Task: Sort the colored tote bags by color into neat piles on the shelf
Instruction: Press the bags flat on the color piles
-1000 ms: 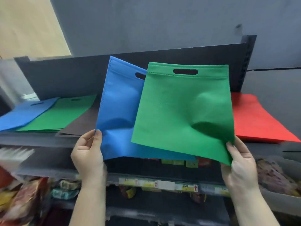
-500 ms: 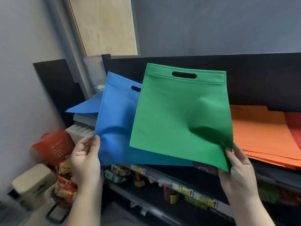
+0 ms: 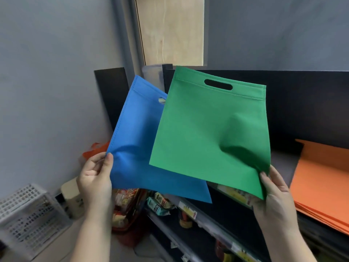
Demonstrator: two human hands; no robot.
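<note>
left hand (image 3: 95, 176) pinches the lower left corner of the blue bag (image 3: 136, 148), thumb on the front face, fingers behind. right hand (image 3: 273, 197) pinches the lower right corner of the green bag (image 3: 207, 133) the same way. both bags are held up in the air in front of the shelf (image 3: 283, 163), handle slots at the top, long axes roughly upright; blue leans left, green stands nearly straight. green overlaps the right part of blue and sits in front of it.

key relation: the only pile in view is the orange pile (image 3: 321, 178), lying flat on the shelf to the right, just beside the right hand. no blue or green pile shows in this view, so i cannot tell where either bag should land. judgement: each bag already has its own hand, so the two can go down separately once the matching piles come into view.

look of bags: flat, thin non-woven fabric, stitched hem at top, die-cut slot handle. green has a dent and fold running up from the pinched corner; blue is softly creased near the thumb. both limp, likely to flop when laid down.
</note>
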